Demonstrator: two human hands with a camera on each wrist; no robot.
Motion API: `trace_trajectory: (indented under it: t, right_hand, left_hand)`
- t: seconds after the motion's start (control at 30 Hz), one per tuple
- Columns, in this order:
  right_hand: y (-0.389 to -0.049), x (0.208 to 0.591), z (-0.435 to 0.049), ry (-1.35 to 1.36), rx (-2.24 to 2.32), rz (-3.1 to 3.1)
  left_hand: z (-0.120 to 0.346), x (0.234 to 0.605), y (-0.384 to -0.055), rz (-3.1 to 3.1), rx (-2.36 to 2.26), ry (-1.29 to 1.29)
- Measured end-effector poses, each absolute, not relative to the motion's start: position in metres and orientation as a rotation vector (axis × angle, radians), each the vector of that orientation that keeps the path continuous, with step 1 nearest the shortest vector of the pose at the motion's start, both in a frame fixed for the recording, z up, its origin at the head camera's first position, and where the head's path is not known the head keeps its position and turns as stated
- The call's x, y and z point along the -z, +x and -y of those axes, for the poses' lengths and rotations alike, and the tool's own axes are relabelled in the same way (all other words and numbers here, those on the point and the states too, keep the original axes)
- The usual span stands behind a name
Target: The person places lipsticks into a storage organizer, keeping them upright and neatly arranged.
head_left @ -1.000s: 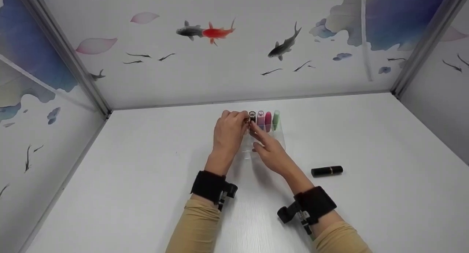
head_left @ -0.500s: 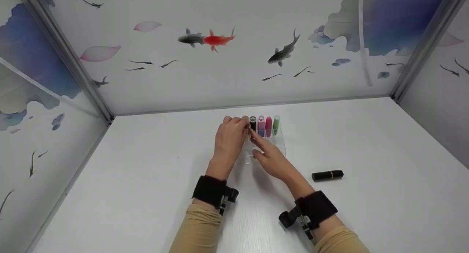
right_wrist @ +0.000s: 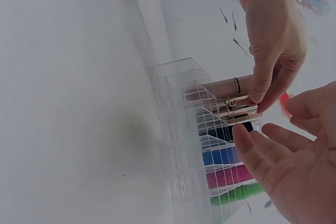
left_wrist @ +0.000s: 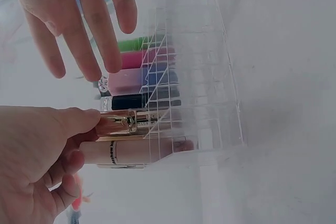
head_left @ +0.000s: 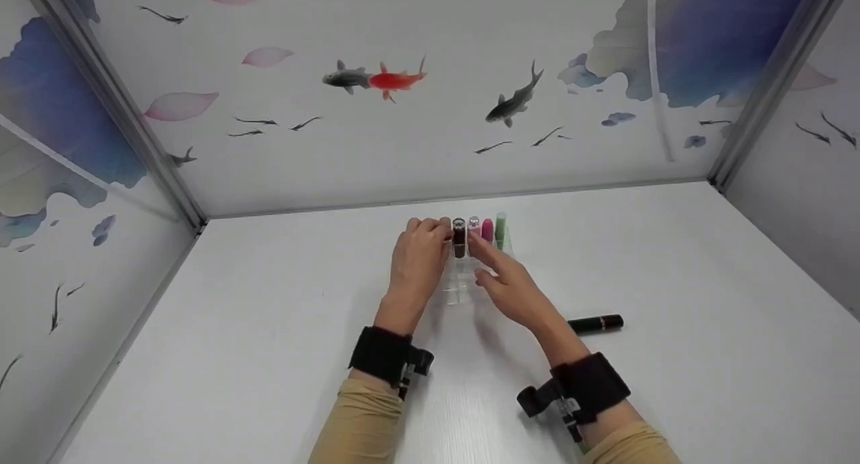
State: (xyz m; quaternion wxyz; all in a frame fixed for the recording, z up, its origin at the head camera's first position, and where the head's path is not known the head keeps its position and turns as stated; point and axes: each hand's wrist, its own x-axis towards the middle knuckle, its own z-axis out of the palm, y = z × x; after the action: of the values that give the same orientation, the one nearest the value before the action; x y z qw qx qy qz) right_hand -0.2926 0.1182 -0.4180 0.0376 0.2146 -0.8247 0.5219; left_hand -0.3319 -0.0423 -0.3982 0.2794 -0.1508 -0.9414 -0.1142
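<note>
A clear plastic lipstick rack [head_left: 454, 296] stands near the back of the table, holding a row of upright cosmetic tubes. With thumb and fingers, my left hand [head_left: 420, 262] pinches the top of a gold lipstick [left_wrist: 118, 123], whose lower part sits in a slot. Beside it in the rack is a pale pink tube [left_wrist: 135, 151]. On its other side stand a black tube [head_left: 459, 236], a pink-and-blue one [left_wrist: 125, 81], a magenta one [head_left: 487, 229] and a green one [head_left: 501, 229]. My right hand [head_left: 510, 286] hovers before the rack, fingers extended, grasping nothing.
A black lipstick [head_left: 599, 323] lies on the white table [head_left: 235, 350] to the right, partly behind my right forearm. Printed panels [head_left: 376, 162] enclose the table at the back and sides.
My right hand has drawn away from the gold lipstick, to the right, uncovering more of the black tube. My left hand stays at the gold lipstick. The head view has shifted slightly.
</note>
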Motion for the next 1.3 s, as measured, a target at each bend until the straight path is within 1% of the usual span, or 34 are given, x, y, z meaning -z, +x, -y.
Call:
trace_trajectory:
  t: [0.27,0.6,0.93,1.1,1.3]
  right_hand:
    - [-0.286,0.416,-0.140,0.639,-1.521,2.550]
    - [-0.274,0.403,-0.182,0.634,-1.328,2.591]
    - [-0.264,0.404,-0.250,0.589,-0.994,2.864]
    - [-0.261,0.402,-0.271,0.563,-0.935,2.999]
    - [-0.258,0.398,-0.281,0.536,-0.836,3.146]
  left_hand:
    - [0.029,0.394,-0.321,2.524,0.331,-0.451]
    - [0.000,0.393,-0.303,2.482,0.372,-0.752]
    - [-0.028,0.395,-0.280,2.604,0.352,-1.059]
    - [-0.041,0.401,-0.272,2.641,0.297,-1.156]
    - [-0.060,0.408,-0.265,2.628,0.196,-1.203]
